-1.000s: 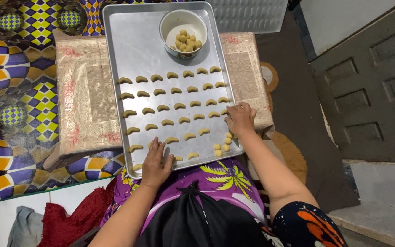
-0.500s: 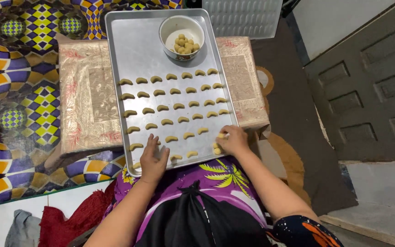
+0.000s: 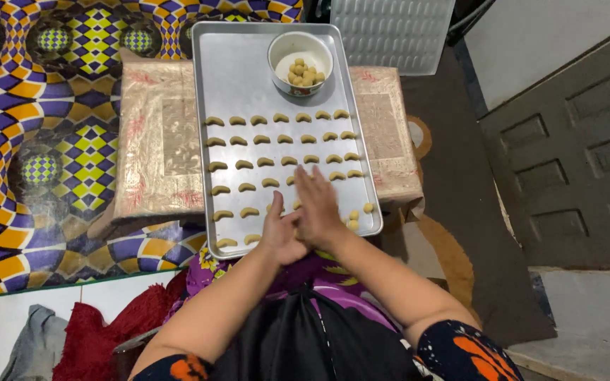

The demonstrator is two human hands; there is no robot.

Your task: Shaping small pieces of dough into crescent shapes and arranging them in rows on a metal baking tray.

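Note:
A silver baking tray [image 3: 241,70] lies on a low table covered with a gold cloth [image 3: 157,141]. Rows of small crescent-shaped dough pieces [image 3: 270,161] fill its middle. Near its far end a white bowl [image 3: 274,58] holds small dough balls [image 3: 305,73]. A few loose dough balls [image 3: 358,215] sit at the near right corner. My left hand [image 3: 280,236] and my right hand [image 3: 317,201] are pressed palm to palm over the tray's near edge, fingers stretched out. Whatever lies between the palms is hidden.
A carpet with a bright purple, yellow and orange pattern [image 3: 51,106] spreads to the left. A second embossed metal tray [image 3: 397,32] lies beyond the table. A dark door [image 3: 566,162] is to the right, and a red cloth [image 3: 107,331] lies near my left side.
My right hand left the dough balls at the near right corner and moved left. My left hand lifted off the tray's near edge, and the two palms came together.

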